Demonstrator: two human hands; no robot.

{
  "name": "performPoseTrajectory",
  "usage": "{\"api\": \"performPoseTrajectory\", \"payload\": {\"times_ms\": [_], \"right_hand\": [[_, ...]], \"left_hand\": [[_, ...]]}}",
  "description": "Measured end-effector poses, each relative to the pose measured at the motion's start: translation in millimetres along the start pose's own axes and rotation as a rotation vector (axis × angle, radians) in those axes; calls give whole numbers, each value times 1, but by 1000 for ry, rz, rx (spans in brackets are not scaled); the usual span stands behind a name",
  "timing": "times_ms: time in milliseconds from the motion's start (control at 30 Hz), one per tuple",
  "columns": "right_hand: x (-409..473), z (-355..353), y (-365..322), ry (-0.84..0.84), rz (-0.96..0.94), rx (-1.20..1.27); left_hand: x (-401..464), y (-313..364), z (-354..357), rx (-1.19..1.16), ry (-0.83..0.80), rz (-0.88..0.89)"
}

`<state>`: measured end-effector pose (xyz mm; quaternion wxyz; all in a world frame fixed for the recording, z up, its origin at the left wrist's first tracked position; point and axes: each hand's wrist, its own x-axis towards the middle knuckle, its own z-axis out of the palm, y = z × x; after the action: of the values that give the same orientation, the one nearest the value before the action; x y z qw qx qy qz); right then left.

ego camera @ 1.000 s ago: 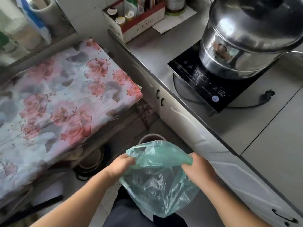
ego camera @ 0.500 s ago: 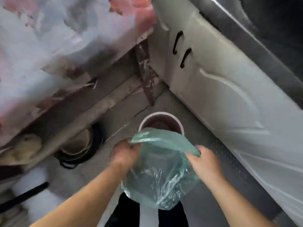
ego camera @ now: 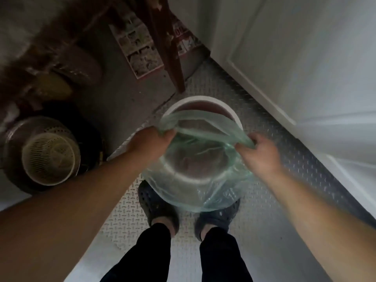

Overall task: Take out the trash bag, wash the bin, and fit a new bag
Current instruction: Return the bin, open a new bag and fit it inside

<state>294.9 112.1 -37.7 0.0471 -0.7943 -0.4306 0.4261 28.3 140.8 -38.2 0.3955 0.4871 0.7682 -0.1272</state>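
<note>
1. Bag (ego camera: pixel 195 180): thin, see-through green plastic, held open above the bin (ego camera: pixel 237 119). Its mouth is stretched wide between the person's two hands; the body of the bag hangs toward the feet and covers the near part of the bin.
2. Bin: round, pale rim, dark reddish inside. It stands on the metal floor plate (ego camera: pixel 274 169), directly in front of the person's feet. Only the far arc of the rim shows bare; the near arc shows faintly through the plastic.
3. Left hand (ego camera: pixel 150 141): fingers curled tight on the left edge of the bag's mouth, plastic bunched in the fist.
4. Right hand (ego camera: pixel 258 151): blurred; fingers curled round the right edge of the bag's mouth, a twisted strip of plastic running out of the grip. How the single fingers lie, I cannot tell.
5. Whether the bag touches the bin rim, I cannot tell.
6. Shoes (ego camera: pixel 158 204): dark, perforated clogs, toes partly under the hanging bag; black trouser legs (ego camera: pixel 152 255) above them.
7. Floor plate: pale metal with a raised tread pattern, running along the foot of a white cabinet (ego camera: pixel 305 58) to the person's right.
8. Left of the bin, well apart: a cream slotted basket (ego camera: pixel 50 157) sitting inside a dark round basin (ego camera: pixel 12 151).
9. Beyond the bin: a dark wooden leg (ego camera: pixel 173 58) with printed paper (ego camera: pixel 140 47) lying beside it on grey floor.
</note>
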Motion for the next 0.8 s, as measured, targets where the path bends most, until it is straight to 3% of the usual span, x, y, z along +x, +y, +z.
{"api": "performPoseTrajectory", "payload": {"times_ms": [100,267,400,567,733,800], "right_hand": [[16,14,13,26,22,-42],[21,23,25,112,21,94],[17,20,26,104,10,157],[18,20,36,10,48,146],[9,27,45,-40,216,303],[1,28,47,-57,288,403]], "left_hand": [[13,-2,13,-45,50,-17],[20,-9,24,-204,272,-27],[21,-25,19,-297,286,-17],[18,-49,16,-318,163,55],[5,-62,22,-770,-133,-183],[3,-66,26,-845,-210,-226]]}}
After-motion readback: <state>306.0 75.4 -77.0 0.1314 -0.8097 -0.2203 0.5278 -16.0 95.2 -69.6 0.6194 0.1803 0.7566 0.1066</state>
